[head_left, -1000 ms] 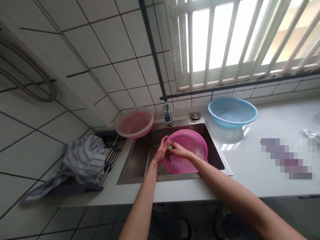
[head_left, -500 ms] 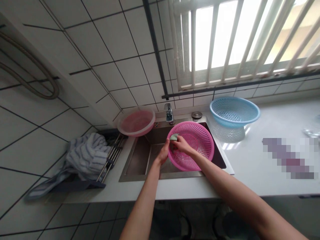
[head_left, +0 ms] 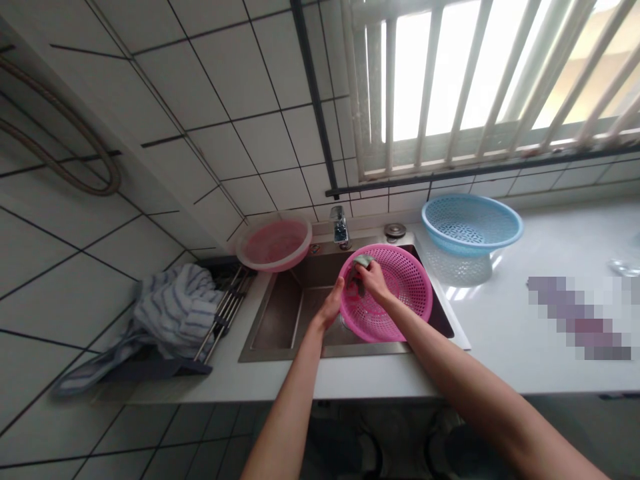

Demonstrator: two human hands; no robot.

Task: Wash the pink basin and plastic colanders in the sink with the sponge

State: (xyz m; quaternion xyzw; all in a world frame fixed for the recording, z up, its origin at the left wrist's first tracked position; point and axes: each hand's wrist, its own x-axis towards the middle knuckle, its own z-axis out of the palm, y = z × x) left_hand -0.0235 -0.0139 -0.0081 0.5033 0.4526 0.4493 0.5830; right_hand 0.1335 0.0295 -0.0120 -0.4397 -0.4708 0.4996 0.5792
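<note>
A round pink plastic colander (head_left: 407, 287) rests over the right part of the metal sink (head_left: 277, 313), tilted a little towards me. My left hand (head_left: 331, 305) grips its left rim, thumb up along the edge. Inside the colander, at the upper left wall, my right hand (head_left: 374, 281) is closed on a greenish-grey cloth (head_left: 363, 261) and presses it against the plastic. Part of the cloth is hidden by the fingers.
Behind the sink stands a faucet (head_left: 339, 227), with a drain plug (head_left: 395, 231) beside it. A pink basin (head_left: 275, 243) sits at the back left, a blue colander (head_left: 473, 225) at the right. A striped towel (head_left: 177, 303) lies on a rack (head_left: 224, 320).
My right hand has moved the cloth from the left rim up and to the right along the colander's inner wall. My left hand stays on the rim.
</note>
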